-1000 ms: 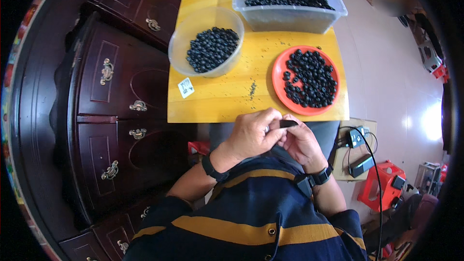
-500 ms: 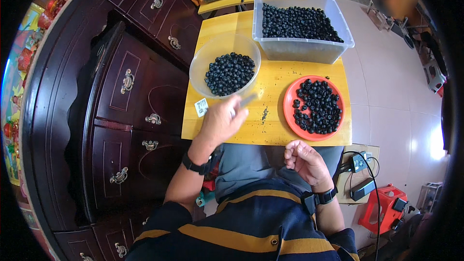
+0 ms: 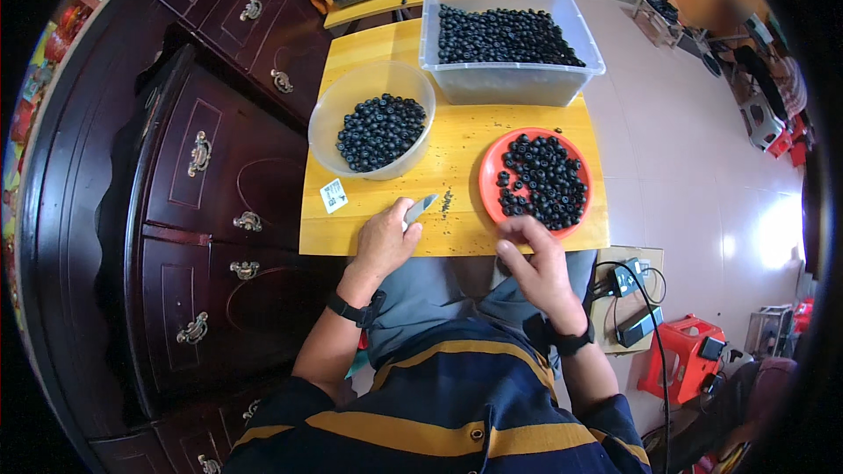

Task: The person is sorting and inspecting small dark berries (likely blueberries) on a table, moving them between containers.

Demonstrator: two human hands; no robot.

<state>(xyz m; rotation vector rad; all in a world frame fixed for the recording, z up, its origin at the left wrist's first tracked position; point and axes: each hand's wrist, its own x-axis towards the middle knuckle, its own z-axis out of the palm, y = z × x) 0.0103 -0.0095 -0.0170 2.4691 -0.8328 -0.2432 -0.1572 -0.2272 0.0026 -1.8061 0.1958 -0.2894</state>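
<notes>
My left hand [image 3: 385, 239] is closed around a small knife [image 3: 420, 208], its short pale blade pointing up and right over the yellow table. My right hand [image 3: 537, 268] is at the near edge of a red plate [image 3: 488, 174], thumb and curved forefinger apart, with nothing visible between them. On the plate lies a pile of small black round bead-like pieces [image 3: 549, 180], some showing a hole. A translucent round bowl [image 3: 327, 136], beyond my left hand, contains more black pieces [image 3: 382, 132]. Dark crumbs [image 3: 446, 202] dot the wood between knife and plate.
A large clear plastic bin [image 3: 514, 85] of black pieces stands at the table's [image 3: 369, 44] far side. A white label [image 3: 334, 196] lies by the bowl. Dark drawers [image 3: 202, 149] flank the left. Right of my legs are a cabled black adapter [image 3: 639, 326] and a red stool [image 3: 676, 355].
My left hand has drawn back from the bowl toward me, still gripping the knife. My right hand has moved forward to the plate, its fingers opening. The whole view has shifted slightly.
</notes>
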